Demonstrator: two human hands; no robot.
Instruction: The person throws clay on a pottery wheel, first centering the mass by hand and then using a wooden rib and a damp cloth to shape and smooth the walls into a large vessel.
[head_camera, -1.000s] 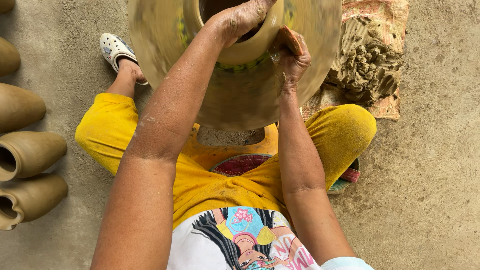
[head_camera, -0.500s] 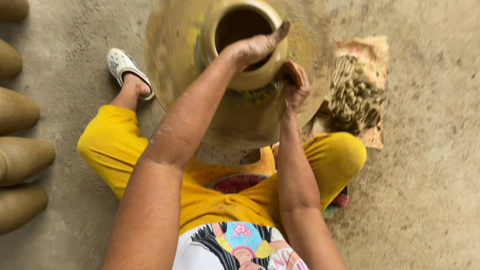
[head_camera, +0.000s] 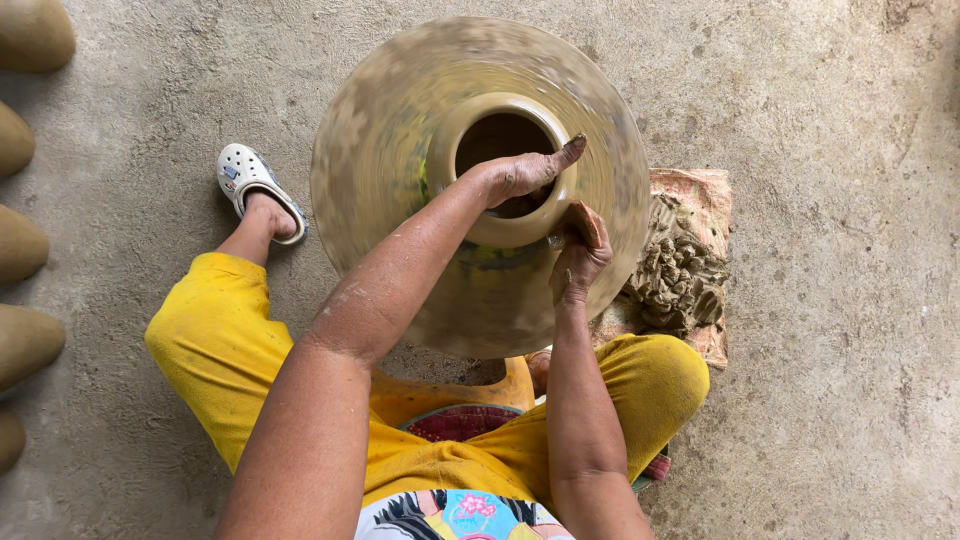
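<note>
Left hand (head_camera: 520, 175) fingers together inside the clay pot (head_camera: 480, 190) rim; right hand (head_camera: 578, 255) apparently pressing outside.

A clay pot (head_camera: 480, 180) sits between the knees, clay lump (head_camera: 685, 270) right, finished pots (head_camera: 25, 240) left.

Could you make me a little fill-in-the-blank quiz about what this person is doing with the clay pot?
1. The left hand reaches over the rim into the mouth of the clay ____.
2. The right hand presses against the ____ of the clay pot's wall.
3. The lump of raw clay lies on a cloth on the person's ____ side.
4. The person's trousers are ____.

Missing words: pot; outside; right; yellow
</note>
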